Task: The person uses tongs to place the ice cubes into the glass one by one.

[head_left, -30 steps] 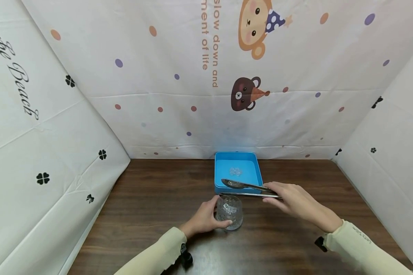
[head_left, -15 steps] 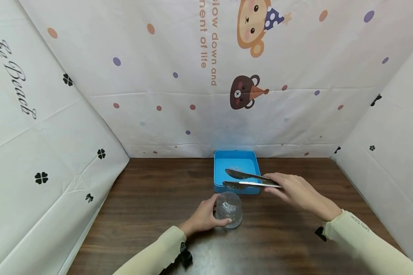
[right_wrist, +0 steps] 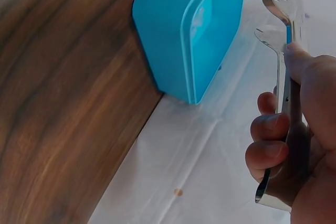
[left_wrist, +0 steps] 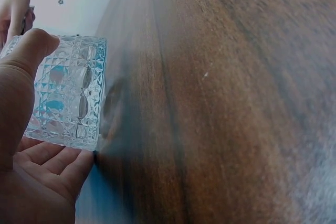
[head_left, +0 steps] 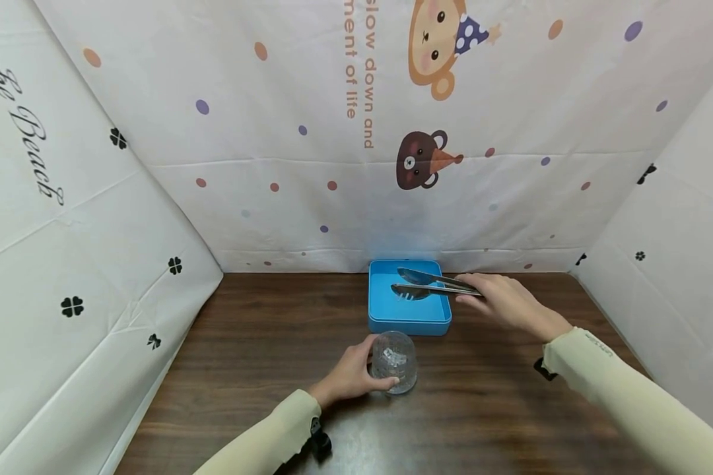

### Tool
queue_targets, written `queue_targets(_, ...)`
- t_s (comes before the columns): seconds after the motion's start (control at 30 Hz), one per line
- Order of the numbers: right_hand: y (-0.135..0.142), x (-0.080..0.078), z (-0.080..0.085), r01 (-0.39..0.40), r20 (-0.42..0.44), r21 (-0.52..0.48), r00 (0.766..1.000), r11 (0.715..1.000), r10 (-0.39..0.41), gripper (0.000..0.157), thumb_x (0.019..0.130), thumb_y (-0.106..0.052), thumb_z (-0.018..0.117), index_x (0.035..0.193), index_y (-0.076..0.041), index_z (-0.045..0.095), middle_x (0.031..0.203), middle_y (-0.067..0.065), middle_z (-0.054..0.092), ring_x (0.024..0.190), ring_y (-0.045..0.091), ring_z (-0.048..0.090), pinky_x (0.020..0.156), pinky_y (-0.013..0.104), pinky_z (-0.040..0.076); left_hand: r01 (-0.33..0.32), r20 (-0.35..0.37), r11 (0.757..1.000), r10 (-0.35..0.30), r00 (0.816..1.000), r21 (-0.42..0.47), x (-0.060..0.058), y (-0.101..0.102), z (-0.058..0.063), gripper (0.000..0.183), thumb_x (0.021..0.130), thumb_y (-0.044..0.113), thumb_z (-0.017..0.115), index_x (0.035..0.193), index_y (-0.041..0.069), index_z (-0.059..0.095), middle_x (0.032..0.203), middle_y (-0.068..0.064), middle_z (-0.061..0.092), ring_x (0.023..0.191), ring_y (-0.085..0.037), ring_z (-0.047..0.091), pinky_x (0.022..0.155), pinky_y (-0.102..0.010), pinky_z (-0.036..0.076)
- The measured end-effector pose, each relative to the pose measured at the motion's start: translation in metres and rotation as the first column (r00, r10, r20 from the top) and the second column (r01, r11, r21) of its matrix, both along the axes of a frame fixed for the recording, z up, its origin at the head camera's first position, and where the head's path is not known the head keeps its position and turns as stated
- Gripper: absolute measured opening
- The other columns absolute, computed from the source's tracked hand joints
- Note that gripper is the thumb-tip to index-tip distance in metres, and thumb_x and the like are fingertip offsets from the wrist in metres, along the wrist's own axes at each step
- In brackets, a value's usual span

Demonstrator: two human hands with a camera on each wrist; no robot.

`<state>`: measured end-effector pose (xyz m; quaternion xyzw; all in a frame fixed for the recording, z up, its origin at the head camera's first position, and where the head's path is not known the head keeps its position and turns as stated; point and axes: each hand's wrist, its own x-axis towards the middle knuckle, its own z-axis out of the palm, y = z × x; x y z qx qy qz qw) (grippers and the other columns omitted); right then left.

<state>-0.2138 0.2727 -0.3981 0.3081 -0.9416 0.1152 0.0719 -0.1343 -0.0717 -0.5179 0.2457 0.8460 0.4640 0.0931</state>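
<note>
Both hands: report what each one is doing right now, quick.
Left hand: holding the clear glass, thumb and fingers on opposite sides.
Right hand: holding the metal tongs, their tips apart.

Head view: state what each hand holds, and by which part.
The right hand holds silver metal tongs by their arms; the left hand holds a clear round glass cup by its sides.

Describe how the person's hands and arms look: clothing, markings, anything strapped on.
Both the left hand and right hand are ungloved. The left sleeve and right sleeve are long, pale yellowish-green. Small dark lettering, unreadable, marks the right one. A black device shows below the left cuff.
</note>
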Motion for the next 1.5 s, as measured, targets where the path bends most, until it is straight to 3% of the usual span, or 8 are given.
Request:
queue_targets(0.1,0.001,-0.01,-0.003,0.016,0.022,0.016,1.0,1.0,-0.016,0.05,0.103,-0.038,0.065,0.142,-0.007,0.061,0.131,0.017,0.067,0.111,0.035,0.068,0.088,0.058,0.057,-0.002,-0.001,1.0,0.002,1.0,-0.007,0.0,0.0,0.0,0.079,0.086,0.048,0.082,0.147,0.015,0.046,0.129,-0.002,0.064,0.11,-0.009,0.063,0.092,-0.028,0.056)
queue_targets(0.57,0.006,-0.041,-0.016,0.022,0.068,0.042,0.997,0.999,-0.025,0.048,0.101,-0.033,0.068,0.137,0.0,0.062,0.115,0.016,0.072,0.096,0.03,0.071,0.082,0.055,0.059,0.001,-0.015,1.0,-0.002,1.0,-0.01,0.0,-0.002,-0.002,0.08,0.086,0.047,0.082,0.147,0.013,0.046,0.129,-0.003,0.064,0.11,-0.009,0.064,0.092,-0.029,0.056)
queue_targets(0.9,0.002,-0.048,-0.019,0.015,0.07,0.064,0.997,0.998,-0.019,0.045,0.101,-0.029,0.069,0.134,0.002,0.064,0.109,0.016,0.073,0.085,0.026,0.071,0.073,0.05,0.06,0.008,-0.024,1.0,-0.008,1.0,-0.007,0.0,-0.001,-0.002,0.078,0.086,0.046,0.082,0.147,0.012,0.046,0.128,-0.004,0.064,0.109,-0.009,0.064,0.092,-0.028,0.057)
queue_targets(1.13,-0.002,-0.053,-0.023,0.026,0.113,0.125,0.993,0.992,-0.04,0.033,0.101,-0.027,0.069,0.122,-0.001,0.069,0.083,0.001,0.066,0.062,0.011,0.056,0.055,0.034,0.049,0.009,-0.023,1.0,-0.009,1.0,-0.01,0.0,-0.001,-0.002,0.078,0.086,0.047,0.081,0.148,0.014,0.046,0.129,-0.002,0.064,0.109,-0.008,0.064,0.092,-0.027,0.056)
queue_targets(1.5,-0.004,-0.049,-0.024,0.037,0.157,0.128,0.986,0.991,-0.057,0.025,0.101,-0.023,0.068,0.114,-0.001,0.071,0.081,0.002,0.064,0.06,0.013,0.054,0.054,0.033,0.049,0.0,-0.015,1.0,0.0,1.0,-0.009,0.0,-0.001,-0.002,0.079,0.086,0.047,0.082,0.148,0.014,0.045,0.129,-0.003,0.064,0.109,-0.008,0.064,0.092,-0.027,0.056)
